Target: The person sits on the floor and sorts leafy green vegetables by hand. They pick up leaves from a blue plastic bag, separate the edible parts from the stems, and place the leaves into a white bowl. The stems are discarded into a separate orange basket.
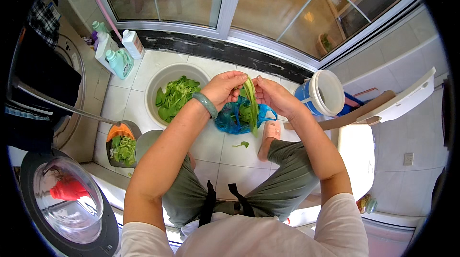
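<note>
Both my hands meet above the floor, gripping one long green vegetable stalk (250, 101) that hangs down between them. My left hand (221, 88), with a green bangle on the wrist, pinches its top from the left. My right hand (271, 95) pinches it from the right. Directly beneath them sits a blue plastic bag (228, 120) holding more greens. To the left, a white round basin (158, 79) contains loose green leaves (175, 96).
An orange dustpan (120, 143) with leaf scraps lies lower left. A single leaf (243, 144) rests on the white tiles. Detergent bottles (120, 53) stand by the glass door. A blue bucket with white lid (322, 93) sits right, a washing machine door (67, 199) lower left.
</note>
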{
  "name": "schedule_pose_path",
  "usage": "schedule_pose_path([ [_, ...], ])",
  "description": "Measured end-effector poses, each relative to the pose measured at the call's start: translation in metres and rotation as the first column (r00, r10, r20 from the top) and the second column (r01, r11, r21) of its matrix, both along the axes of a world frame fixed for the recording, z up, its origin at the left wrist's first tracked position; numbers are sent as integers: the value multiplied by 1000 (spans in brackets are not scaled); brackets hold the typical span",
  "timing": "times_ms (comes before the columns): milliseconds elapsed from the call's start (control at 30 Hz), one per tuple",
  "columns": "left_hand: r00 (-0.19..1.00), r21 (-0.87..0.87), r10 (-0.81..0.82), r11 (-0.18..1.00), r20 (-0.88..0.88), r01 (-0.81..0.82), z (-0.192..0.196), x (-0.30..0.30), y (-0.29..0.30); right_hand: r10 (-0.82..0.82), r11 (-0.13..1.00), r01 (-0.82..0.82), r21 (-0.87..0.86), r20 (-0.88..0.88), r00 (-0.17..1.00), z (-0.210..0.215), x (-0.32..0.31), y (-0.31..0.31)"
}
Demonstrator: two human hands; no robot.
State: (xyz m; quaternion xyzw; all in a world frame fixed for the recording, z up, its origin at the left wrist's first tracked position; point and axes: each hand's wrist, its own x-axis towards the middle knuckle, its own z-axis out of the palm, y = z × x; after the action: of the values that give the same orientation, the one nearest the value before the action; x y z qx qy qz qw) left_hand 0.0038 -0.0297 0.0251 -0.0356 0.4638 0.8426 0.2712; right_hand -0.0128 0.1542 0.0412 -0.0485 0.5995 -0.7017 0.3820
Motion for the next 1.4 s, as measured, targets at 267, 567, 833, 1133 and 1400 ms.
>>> schedule_pose_path([
  [267,998,-183,-45,982,-36,38,1,1,5,214,933,-70,353,-387,897,1,-10,2],
  [567,998,-88,62,994,19,-60,-2,-1,5,138,977,-90,194,-253,958,2,-4,-1],
  [833,989,-189,124,976,85,-106,6,2,7,230,806,276,524,-706,670,-1,-2,1],
  [1133,990,-313,123,940,-64,-137,-10,1,10,330,785,316,532,-792,514,2,10,-12],
  [1400,982,-407,52,905,-184,-124,-10,3,9,235,868,120,481,-612,755,1,4,-5],
])
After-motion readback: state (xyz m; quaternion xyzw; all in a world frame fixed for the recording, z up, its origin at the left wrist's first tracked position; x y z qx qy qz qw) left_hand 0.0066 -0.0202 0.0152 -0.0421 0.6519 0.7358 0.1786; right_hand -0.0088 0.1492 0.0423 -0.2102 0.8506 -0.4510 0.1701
